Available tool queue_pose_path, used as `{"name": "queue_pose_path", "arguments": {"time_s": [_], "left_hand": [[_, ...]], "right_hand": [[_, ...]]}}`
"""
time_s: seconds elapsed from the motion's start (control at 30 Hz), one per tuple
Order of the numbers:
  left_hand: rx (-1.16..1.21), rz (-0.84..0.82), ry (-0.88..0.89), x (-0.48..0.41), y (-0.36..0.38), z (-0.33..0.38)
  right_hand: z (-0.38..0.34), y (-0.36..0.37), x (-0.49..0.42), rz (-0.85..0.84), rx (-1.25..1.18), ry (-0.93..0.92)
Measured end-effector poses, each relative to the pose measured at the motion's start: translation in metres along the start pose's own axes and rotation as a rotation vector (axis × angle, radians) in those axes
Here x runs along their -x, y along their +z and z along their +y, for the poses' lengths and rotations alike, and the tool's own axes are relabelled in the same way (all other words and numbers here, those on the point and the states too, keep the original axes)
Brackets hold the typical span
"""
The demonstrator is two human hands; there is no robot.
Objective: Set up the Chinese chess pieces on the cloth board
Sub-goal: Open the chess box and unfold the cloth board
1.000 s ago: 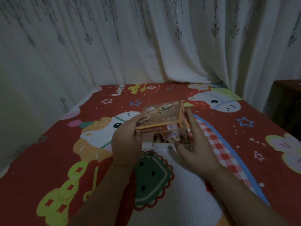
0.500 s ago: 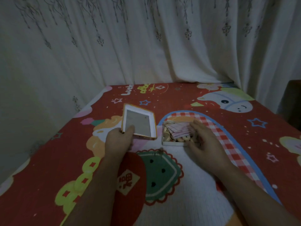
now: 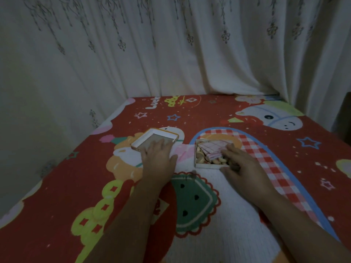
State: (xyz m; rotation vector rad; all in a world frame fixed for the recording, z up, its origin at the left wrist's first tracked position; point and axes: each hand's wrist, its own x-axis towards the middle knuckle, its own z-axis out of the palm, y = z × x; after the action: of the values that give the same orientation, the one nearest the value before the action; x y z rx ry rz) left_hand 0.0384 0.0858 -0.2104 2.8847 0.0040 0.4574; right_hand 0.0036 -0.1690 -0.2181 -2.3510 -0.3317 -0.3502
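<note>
The open game box [image 3: 207,165] lies on the bed, right of centre. Inside it, a folded cloth board [image 3: 212,148] with pink lines covers several pale wooden chess pieces [image 3: 200,158]. My right hand [image 3: 242,166] grips the box's front right corner, thumb against the front wall and fingers over the rim. The box's lid [image 3: 150,140], orange-edged, lies upturned to the left. My left hand [image 3: 157,158] rests flat on the lid's near end, fingers straight and thumb spread.
The bed carries a red cartoon-print blanket [image 3: 190,114]. White curtains [image 3: 171,54] hang close behind and along the left side. A dark piece of furniture [image 3: 344,118] stands at the right edge.
The left hand lifted the lid off the box, turned it over and laid it on the blanket to the left. The right hand stayed at the box, now exposing the cloth and pieces.
</note>
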Motion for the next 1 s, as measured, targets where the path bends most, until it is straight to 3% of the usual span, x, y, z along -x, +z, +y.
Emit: {"name": "queue_pose_path", "arguments": {"time_s": [0.13, 0.33, 0.47, 0.67, 0.8, 0.93, 1.0], "left_hand": [[-0.002, -0.08, 0.013, -0.01, 0.0, -0.011], [-0.234, 0.02, -0.065, -0.026, 0.002, -0.02], [-0.193, 0.044, -0.233, -0.038, 0.012, -0.024], [-0.061, 0.107, -0.224, -0.038, 0.014, -0.021], [0.035, 0.098, -0.07, -0.022, 0.002, 0.007], [0.403, -0.162, 0.146, 0.005, -0.003, 0.045], [0.34, -0.19, 0.187, 0.009, 0.001, 0.054]], "right_hand": [[0.001, 0.002, -0.001, 0.007, 0.04, 0.009], [0.001, 0.004, -0.003, 0.026, 0.11, -0.008], [0.001, 0.005, -0.004, 0.031, 0.121, -0.003], [0.003, 0.007, -0.005, 0.039, 0.135, -0.017], [0.002, 0.008, -0.008, 0.033, 0.154, -0.025], [0.002, 0.007, -0.019, 0.002, 0.184, -0.029], [0.003, 0.008, -0.026, -0.012, 0.205, -0.037]]}}
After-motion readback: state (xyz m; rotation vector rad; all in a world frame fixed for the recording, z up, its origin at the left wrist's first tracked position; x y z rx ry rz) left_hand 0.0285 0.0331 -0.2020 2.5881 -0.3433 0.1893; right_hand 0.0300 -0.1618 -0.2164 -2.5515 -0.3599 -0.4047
